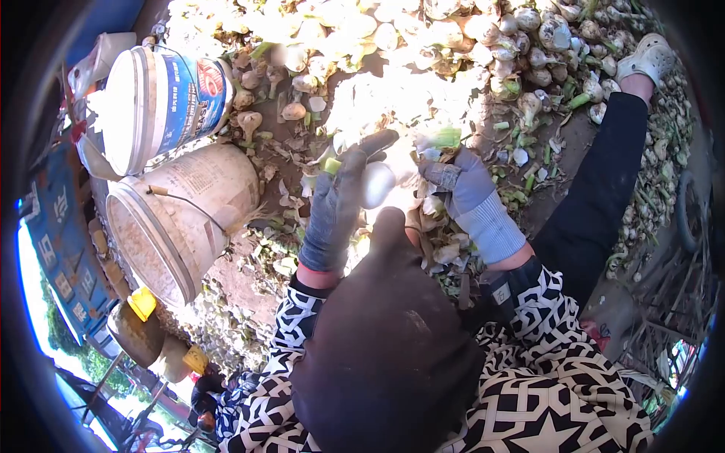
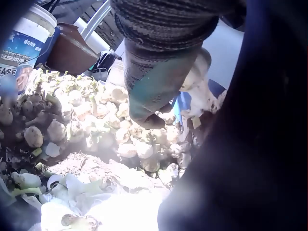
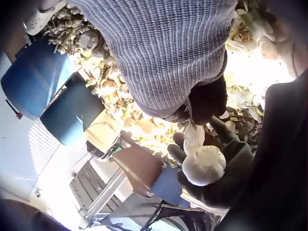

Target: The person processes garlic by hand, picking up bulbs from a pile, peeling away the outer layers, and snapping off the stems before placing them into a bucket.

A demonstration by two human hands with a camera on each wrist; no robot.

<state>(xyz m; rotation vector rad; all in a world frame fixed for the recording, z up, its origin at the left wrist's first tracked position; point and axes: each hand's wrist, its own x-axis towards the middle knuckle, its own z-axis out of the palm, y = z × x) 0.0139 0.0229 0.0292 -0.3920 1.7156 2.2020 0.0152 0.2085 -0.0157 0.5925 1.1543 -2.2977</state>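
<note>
In the head view, my left hand [image 1: 332,208], in a dark grey glove, holds a white garlic bulb [image 1: 377,184]. The right wrist view shows the bulb's smooth round body and pale neck lying against the left palm, with fingers curled round it. My right hand [image 1: 474,196], in a light grey knit glove with dark fingers, is a little to the right of the bulb. Its fingers are curled and pinch garlic skin [image 3: 190,114] beside the neck in the right wrist view. A blurred green stem piece [image 1: 439,138] shows by the right fingertips.
Unpeeled garlic [image 1: 529,57] is heaped ahead, with peelings and cut stems over the ground. A blue-labelled bucket [image 1: 177,98] and a dirty white bucket [image 1: 219,181] lie tipped on the left. The person's dark-trousered leg [image 1: 604,181] stretches out on the right.
</note>
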